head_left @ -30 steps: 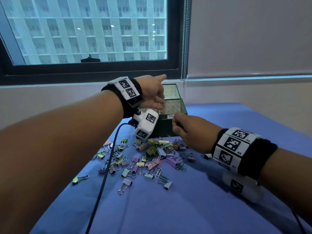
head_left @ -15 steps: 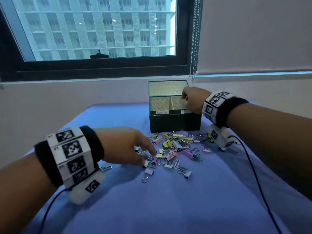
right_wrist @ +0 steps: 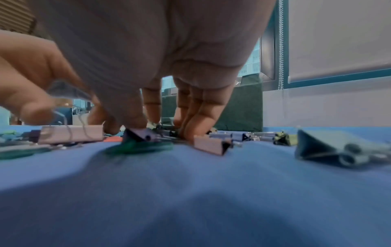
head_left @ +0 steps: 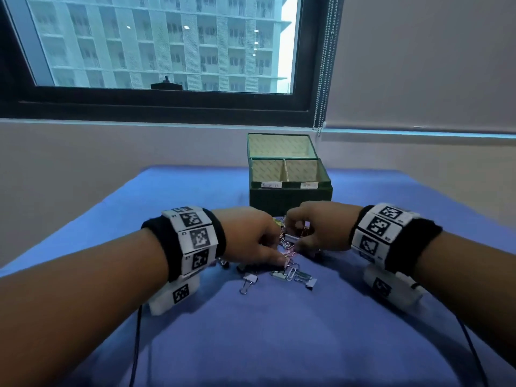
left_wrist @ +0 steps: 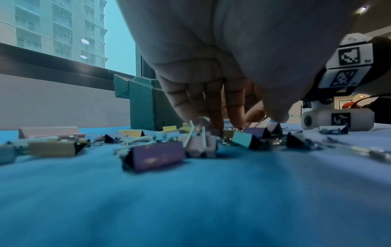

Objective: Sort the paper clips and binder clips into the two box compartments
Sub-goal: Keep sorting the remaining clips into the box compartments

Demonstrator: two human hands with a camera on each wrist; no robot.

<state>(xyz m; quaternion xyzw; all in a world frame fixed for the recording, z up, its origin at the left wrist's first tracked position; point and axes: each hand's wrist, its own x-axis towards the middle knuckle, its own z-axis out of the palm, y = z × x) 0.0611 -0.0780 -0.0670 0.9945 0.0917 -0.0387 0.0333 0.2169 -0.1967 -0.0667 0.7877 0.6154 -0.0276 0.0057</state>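
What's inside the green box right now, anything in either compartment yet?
In the head view the green box stands open, its divider splitting two compartments. Only their patterned inner walls show; the front wall hides both floors, so any clips lying inside cannot be seen.

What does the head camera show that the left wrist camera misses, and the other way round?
Only the head view shows inside the green box: two compartments with labels. Only the left wrist view shows fingertips down among the binder clips, with a purple clip up close. Both show both hands, left hand and right hand, the clip pile and the blue cloth.
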